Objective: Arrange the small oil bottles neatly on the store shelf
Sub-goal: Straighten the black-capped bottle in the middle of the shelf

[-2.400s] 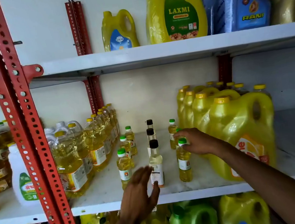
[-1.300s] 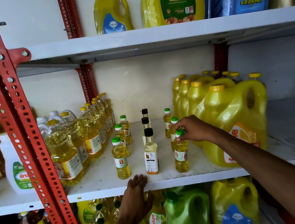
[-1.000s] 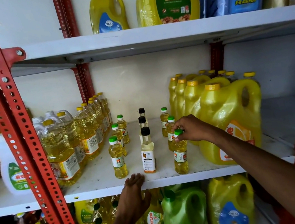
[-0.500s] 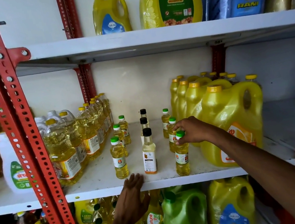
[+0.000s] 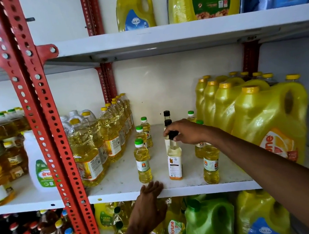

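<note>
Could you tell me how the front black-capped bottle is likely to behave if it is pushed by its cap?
The front black-capped bottle looks tall and narrow, so a push at the cap, where the right hand grips, would probably tip it. It appears nearly full, so likely fairly heavy for its size.

White shelf [image 5: 119, 183] on red uprights [image 5: 36, 113]. Centre: three rows of small bottles [image 5: 142, 161], upright, apart. Left: larger clear oil bottles [image 5: 87, 152], packed close. Right: yellow jugs [image 5: 269, 120], touching in a row.
</note>
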Motion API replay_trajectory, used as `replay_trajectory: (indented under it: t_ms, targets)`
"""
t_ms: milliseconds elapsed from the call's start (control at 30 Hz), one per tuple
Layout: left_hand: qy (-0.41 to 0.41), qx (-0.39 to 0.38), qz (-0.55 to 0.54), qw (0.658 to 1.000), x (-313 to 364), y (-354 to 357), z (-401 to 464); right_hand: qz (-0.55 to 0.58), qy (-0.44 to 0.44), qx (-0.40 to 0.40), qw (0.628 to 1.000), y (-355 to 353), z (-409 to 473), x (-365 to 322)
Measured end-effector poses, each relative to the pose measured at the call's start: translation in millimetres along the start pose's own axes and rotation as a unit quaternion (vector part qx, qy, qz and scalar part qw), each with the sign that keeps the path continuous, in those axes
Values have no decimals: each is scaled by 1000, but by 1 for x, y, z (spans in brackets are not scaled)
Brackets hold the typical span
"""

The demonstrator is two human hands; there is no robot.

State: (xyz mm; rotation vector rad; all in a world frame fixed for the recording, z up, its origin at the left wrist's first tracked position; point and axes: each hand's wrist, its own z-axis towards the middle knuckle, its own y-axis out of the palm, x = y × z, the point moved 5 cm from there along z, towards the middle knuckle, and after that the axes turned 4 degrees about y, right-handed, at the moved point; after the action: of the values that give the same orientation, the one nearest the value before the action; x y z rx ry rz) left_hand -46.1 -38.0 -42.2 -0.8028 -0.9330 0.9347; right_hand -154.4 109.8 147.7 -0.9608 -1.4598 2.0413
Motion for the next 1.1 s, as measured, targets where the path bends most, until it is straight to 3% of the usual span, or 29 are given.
replay_trajectory:
  t_ms: [333, 1100]
  targets:
    - [-7, 8, -16, 1000, -3, 3, 1, 14, 39, 46, 998, -2, 3, 6]
    - [-13, 15, -21, 1000, 3, -1, 0, 19, 63, 56, 996, -2, -16, -9]
